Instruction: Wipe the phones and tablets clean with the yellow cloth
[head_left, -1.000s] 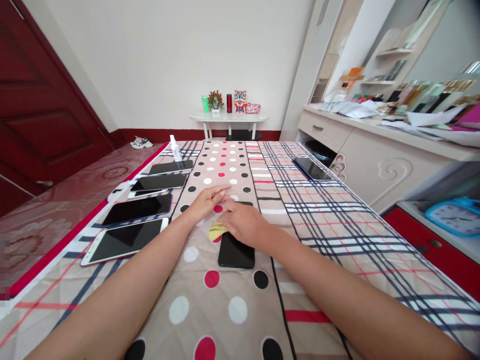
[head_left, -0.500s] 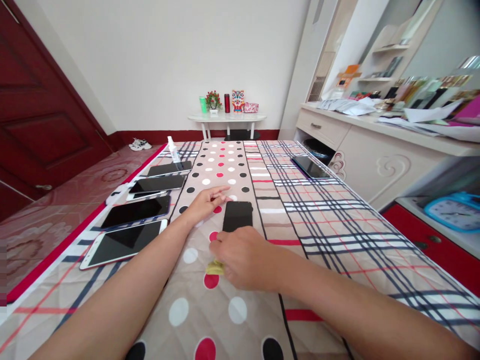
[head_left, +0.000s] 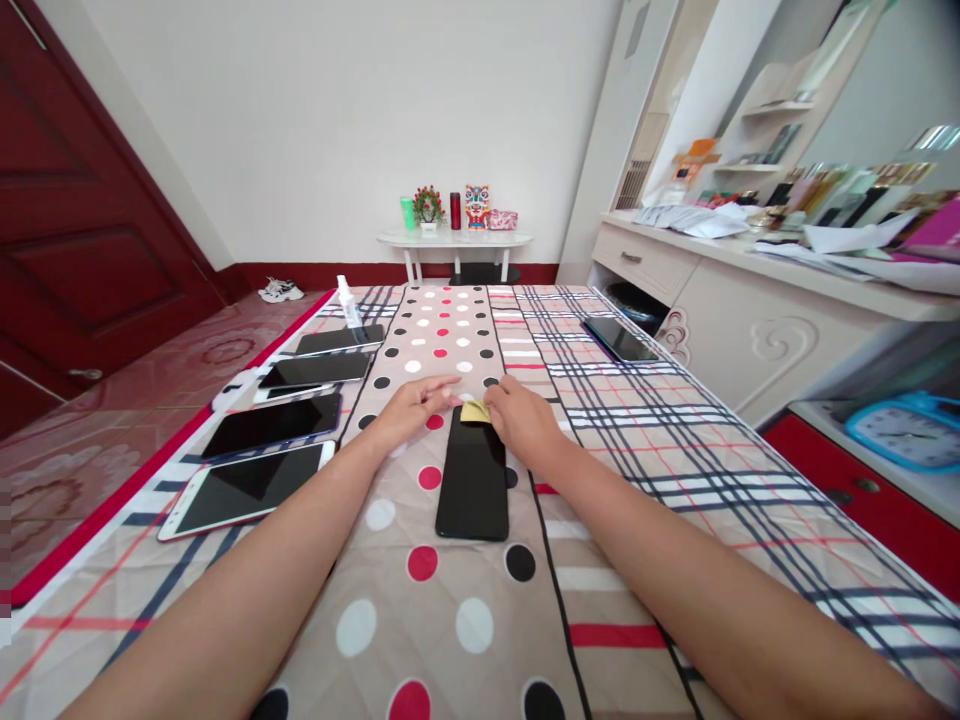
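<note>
A black phone lies screen up on the patterned bedspread in front of me. My right hand presses a small yellow cloth on the phone's far end, fingers closed on the cloth. My left hand rests flat on the spread beside the phone's far left corner, fingertips touching near the cloth.
Several phones lie in a row along the left edge, with a small spray bottle at the far end. Another phone lies at the far right. A white dresser stands right, a small white table beyond.
My right hand slid the yellow cloth down toward the phone's near end, then back up to its far end. The left hand stayed put.
</note>
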